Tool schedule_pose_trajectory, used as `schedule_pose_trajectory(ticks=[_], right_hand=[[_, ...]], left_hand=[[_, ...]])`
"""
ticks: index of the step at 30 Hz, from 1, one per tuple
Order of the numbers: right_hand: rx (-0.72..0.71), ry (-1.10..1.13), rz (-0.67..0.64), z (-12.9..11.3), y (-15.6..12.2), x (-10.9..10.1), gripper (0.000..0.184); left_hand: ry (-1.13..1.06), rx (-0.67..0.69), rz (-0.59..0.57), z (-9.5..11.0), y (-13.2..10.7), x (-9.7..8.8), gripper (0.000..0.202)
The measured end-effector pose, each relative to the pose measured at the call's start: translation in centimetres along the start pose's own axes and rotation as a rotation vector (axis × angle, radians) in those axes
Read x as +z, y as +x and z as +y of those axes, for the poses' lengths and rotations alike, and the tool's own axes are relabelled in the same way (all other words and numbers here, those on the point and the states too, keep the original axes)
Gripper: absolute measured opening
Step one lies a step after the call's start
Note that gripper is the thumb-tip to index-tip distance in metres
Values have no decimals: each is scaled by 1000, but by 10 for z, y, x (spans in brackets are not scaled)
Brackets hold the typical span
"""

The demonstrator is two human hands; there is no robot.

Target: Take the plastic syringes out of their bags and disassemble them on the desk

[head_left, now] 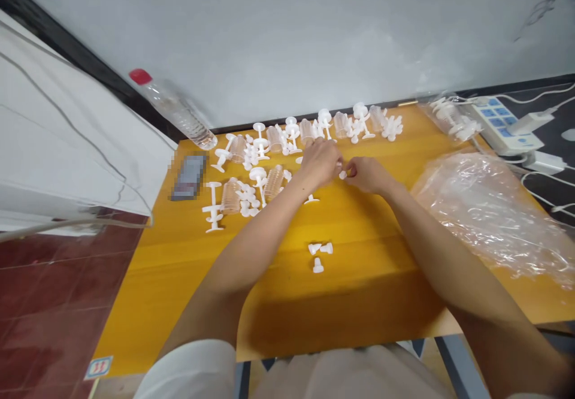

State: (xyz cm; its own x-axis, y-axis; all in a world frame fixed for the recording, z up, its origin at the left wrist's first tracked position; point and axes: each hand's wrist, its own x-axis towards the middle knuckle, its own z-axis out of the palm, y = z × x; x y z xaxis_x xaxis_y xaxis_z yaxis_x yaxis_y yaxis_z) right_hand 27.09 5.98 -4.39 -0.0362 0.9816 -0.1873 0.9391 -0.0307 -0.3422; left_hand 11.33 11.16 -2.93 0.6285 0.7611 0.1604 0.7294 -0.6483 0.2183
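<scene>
Over the middle of the table my left hand [320, 163] and my right hand [366, 174] meet fingertip to fingertip. The right thumb and finger are pinched on a small white plastic nozzle [342, 175]. My left fingers are also closed; what they hold is too small and partly hidden. Closer to me lie three loose white nozzles [318, 265]. Behind and left of my hands stand rows of clear ribbed plastic barrels [231, 196], white plungers [214, 207] and clusters of small white nozzles [247, 198]. My left hand and forearm cover part of these rows.
A phone [189, 177] lies at the table's left, with a red-capped water bottle [179, 111] leaning behind it. Crumpled clear plastic bags [489, 207] cover the right side. A power strip [503, 126] with cables sits at the back right. A whiteboard [287, 45] borders the rear.
</scene>
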Motion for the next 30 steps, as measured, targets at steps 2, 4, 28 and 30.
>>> schedule_pose_trajectory(ticks=[2,4,28,30], right_hand=[[9,47,12,-1,3,3,38],[-23,71,11,-4,9,6,40],[-425,206,37,-21,-103,47,26],[-268,226,173,-8,-82,39,25]], left_hand=[[72,-17,-68,0,7,6,12],[93,-24,-114,-2,7,7,13],[-430,-4,-115,9,-192,-3,25],[-436,4,-53,12,-173,-5,21]])
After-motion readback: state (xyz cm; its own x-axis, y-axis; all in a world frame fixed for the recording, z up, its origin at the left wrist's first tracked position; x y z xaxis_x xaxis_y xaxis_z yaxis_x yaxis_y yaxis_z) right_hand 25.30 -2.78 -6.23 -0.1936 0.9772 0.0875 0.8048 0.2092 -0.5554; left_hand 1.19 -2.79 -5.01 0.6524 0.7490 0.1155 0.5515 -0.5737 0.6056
